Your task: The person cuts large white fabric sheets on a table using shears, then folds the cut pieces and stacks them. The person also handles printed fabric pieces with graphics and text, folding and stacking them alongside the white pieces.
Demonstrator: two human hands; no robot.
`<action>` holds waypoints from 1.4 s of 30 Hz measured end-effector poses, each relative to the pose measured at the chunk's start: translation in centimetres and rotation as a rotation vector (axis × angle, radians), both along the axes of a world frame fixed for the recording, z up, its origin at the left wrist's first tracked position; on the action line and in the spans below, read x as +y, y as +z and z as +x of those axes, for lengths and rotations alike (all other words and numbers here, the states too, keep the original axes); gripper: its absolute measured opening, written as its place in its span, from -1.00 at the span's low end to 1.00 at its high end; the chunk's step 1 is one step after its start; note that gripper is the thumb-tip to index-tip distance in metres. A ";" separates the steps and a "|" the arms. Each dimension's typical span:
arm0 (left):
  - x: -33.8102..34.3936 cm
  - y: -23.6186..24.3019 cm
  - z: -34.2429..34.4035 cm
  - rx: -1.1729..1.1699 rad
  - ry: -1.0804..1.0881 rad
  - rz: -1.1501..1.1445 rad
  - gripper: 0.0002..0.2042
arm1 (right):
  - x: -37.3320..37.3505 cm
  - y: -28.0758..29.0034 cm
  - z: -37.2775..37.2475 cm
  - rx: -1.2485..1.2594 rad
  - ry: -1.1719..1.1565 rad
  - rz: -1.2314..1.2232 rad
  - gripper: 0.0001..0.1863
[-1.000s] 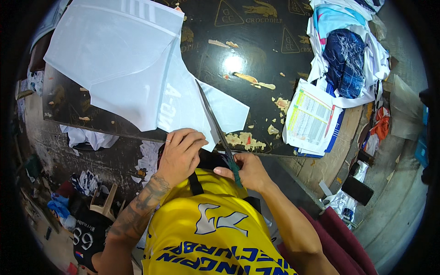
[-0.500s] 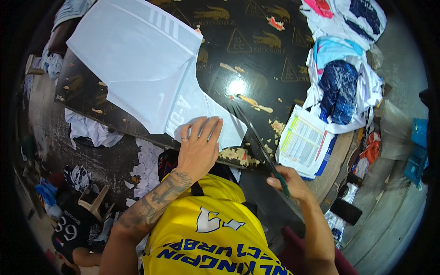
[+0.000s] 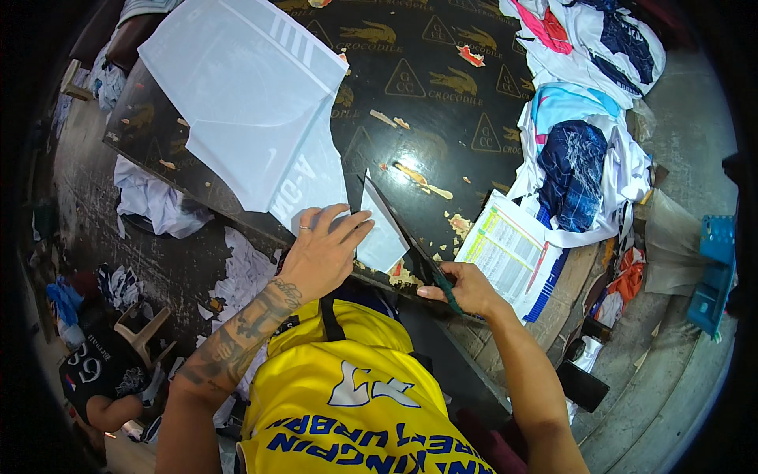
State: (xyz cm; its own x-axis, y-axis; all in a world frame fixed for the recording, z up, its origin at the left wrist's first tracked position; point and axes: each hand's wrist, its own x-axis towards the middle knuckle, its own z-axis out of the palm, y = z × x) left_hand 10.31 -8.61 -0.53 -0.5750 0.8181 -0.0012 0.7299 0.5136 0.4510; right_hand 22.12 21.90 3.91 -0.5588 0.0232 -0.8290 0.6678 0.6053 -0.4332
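Observation:
My left hand (image 3: 322, 251) lies flat on a white sheet of fabric (image 3: 260, 134) spread over a dark board table (image 3: 442, 103), fingers spread near the sheet's near edge. My right hand (image 3: 466, 288) grips the green handle of long dark scissors (image 3: 399, 229), whose blades run up along the right edge of a white flap (image 3: 380, 229) of the sheet. The scissors point away from me across the table.
A pile of white, blue and pink garments (image 3: 584, 134) lies at the table's right end, with a printed paper (image 3: 509, 253) beside it. Fabric scraps (image 3: 158, 201) litter the floor at left. A blue crate (image 3: 714, 272) stands at far right. A person (image 3: 103, 371) sits at lower left.
My left hand has slid forward and flattened on the fabric. My right hand with the scissors has moved right, and the blades now lie along the flap's edge.

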 end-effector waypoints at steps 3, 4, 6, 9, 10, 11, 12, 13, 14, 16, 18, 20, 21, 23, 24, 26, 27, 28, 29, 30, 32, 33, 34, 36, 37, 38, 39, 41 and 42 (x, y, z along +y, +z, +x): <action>0.4 -0.3 0.4 -0.004 0.053 0.019 -0.43 | -0.2 -0.1 0.0 -0.018 0.011 0.003 -0.28; 0.4 -0.2 0.3 -0.047 0.032 0.041 -0.44 | -0.2 -0.1 0.0 -0.034 0.016 0.011 -0.29; 0.1 0.3 -1.0 -0.080 0.021 0.095 -0.46 | -0.2 0.4 0.3 -0.058 -0.025 0.024 -0.31; -1.9 1.3 -5.4 -0.068 0.277 0.359 -0.50 | -0.6 2.0 1.3 -0.006 -0.175 0.041 -0.35; -3.2 1.5 -7.8 -0.014 0.387 0.349 -0.54 | -0.9 2.6 1.8 0.017 -0.222 0.027 -0.36; -4.7 1.5 -10.5 0.021 0.529 0.321 -0.57 | -1.3 3.2 2.3 0.023 -0.282 0.009 -0.38; -6.3 1.3 -12.9 0.072 0.566 0.269 -0.57 | -1.8 3.8 2.9 0.025 -0.324 -0.024 -0.39; -7.8 0.9 -15.1 0.039 0.709 0.162 -0.56 | -2.5 4.1 3.3 -0.018 -0.347 0.011 -0.41; -8.9 0.2 -16.9 0.080 0.679 0.157 -0.62 | -3.3 4.3 3.6 0.056 -0.354 -0.076 -0.42; -10.6 -1.0 -19.1 0.093 0.507 0.052 -0.69 | -5.1 4.4 3.8 0.093 -0.334 -0.103 -0.44; -11.2 -1.7 -20.0 0.092 0.339 0.037 -0.81 | -7.0 4.0 3.3 0.051 -0.329 -0.138 -0.45; -10.6 -1.6 -19.7 -0.016 0.350 0.050 -0.84 | -8.8 3.4 2.1 -0.026 -0.272 -0.117 -0.43; -10.1 -1.2 -19.4 -0.045 0.327 0.085 -0.85 | -9.7 3.1 1.3 0.000 -0.274 -0.132 -0.42; -8.6 -0.1 -18.7 -0.256 0.341 0.159 -0.87 | -11.3 2.3 -0.5 0.007 -0.269 -0.133 -0.40; -7.9 0.5 -18.3 -0.307 0.332 0.231 -0.87 | -12.2 1.9 -1.6 0.064 -0.328 -0.190 -0.38; -6.6 1.5 -17.6 -0.405 0.293 0.227 -0.86 | -13.4 1.0 -3.8 0.034 -0.354 -0.175 -0.34; -6.1 1.8 -17.3 -0.424 0.253 0.251 -0.86 | -14.0 0.6 -5.0 0.035 -0.367 -0.188 -0.32; -5.7 1.9 -17.1 -0.449 0.231 0.262 -0.84 | -14.5 0.2 -6.0 0.028 -0.381 -0.152 -0.31; -5.4 1.9 -16.9 -0.460 0.219 0.258 -0.84 | -15.0 -0.1 -6.9 0.029 -0.389 -0.127 -0.30; -5.1 1.8 -16.7 -0.471 0.187 0.251 -0.85 | -15.4 -0.2 -7.6 0.028 -0.398 -0.101 -0.29; -4.7 1.3 -16.5 -0.487 0.135 0.252 -0.86 | -16.2 -0.3 -8.8 0.051 -0.419 -0.063 -0.28; -4.5 1.0 -16.5 -0.488 0.118 0.259 -0.86 | -16.7 -0.2 -9.1 0.061 -0.429 -0.044 -0.28; -4.3 0.7 -16.4 -0.488 0.102 0.268 -0.86 | -17.0 -0.1 -9.4 0.043 -0.456 -0.036 -0.28; -4.0 0.3 -16.5 -0.469 0.071 0.284 -0.87 | -17.7 0.1 -9.7 0.039 -0.516 -0.073 -0.39; -3.9 0.2 -16.5 -0.453 0.058 0.292 -0.87 | -18.1 0.1 -9.8 0.009 -0.526 -0.082 -0.44; -3.9 0.2 -16.6 -0.440 0.045 0.296 -0.87 | -18.3 0.1 -9.9 0.001 -0.547 -0.073 -0.47; -3.9 0.3 -16.8 -0.454 0.028 0.272 -0.86 | -18.6 0.0 -9.9 -0.004 -0.568 -0.092 -0.48; -4.2 0.5 -17.3 -0.477 -0.011 0.220 -0.85 | -19.1 -0.3 -9.9 -0.015 -0.584 -0.104 -0.50; -4.4 0.6 -17.7 -0.450 -0.004 0.252 -0.84 | -19.4 -0.5 -9.9 -0.022 -0.607 -0.126 -0.50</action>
